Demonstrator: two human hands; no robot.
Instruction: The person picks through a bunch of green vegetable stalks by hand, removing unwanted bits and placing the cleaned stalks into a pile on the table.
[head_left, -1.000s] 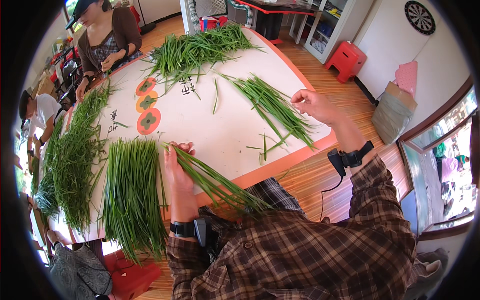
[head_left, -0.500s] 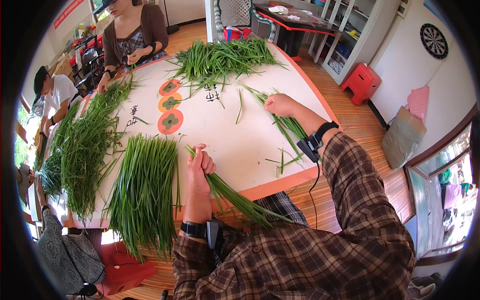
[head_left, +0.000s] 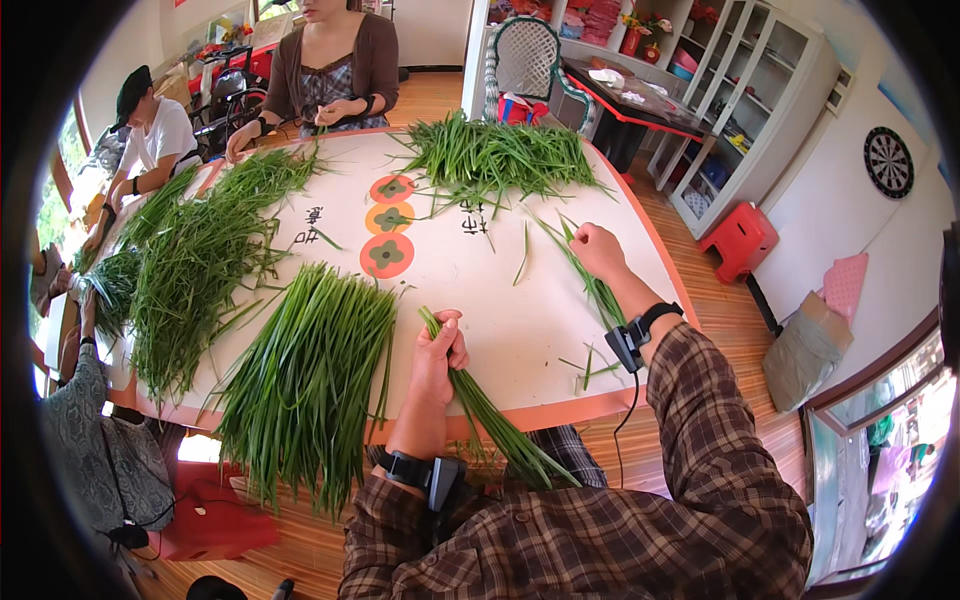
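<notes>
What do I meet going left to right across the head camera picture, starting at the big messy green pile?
Loose, tangled pile of long green leaves → neat bundle of long green leaves → bare left hand → bare right hand → red plastic stool → round black-and-white dartboard.

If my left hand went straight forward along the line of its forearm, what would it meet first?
Over mostly bare tabletop, your left hand, gripping green stalks, would probably first meet the heap of green leaves at the far side; the hand's height is unclear.
</notes>
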